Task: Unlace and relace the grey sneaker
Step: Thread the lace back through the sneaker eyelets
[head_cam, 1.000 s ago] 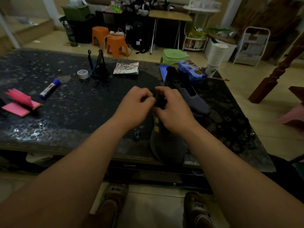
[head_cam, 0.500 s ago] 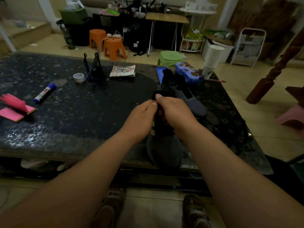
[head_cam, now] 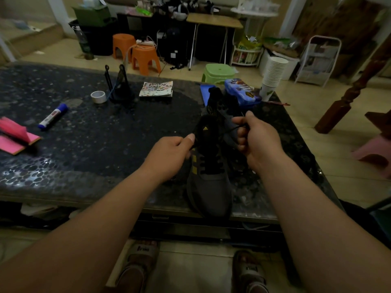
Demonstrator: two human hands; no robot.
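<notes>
The left hand point(head_cam: 171, 153) pinched one end of the black lace point(head_cam: 230, 130), just left of the grey sneaker point(head_cam: 208, 187). The sneaker sat on the dark table point(head_cam: 105, 144) between the two hands, with its toe at the near edge. The right hand point(head_cam: 258, 142) was curled round the other lace end. The hands were apart.

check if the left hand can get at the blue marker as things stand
Probably yes, once it lets go: the left hand pinches the lace beside the grey sneaker, and only dark table lies between it and the blue marker.
</notes>
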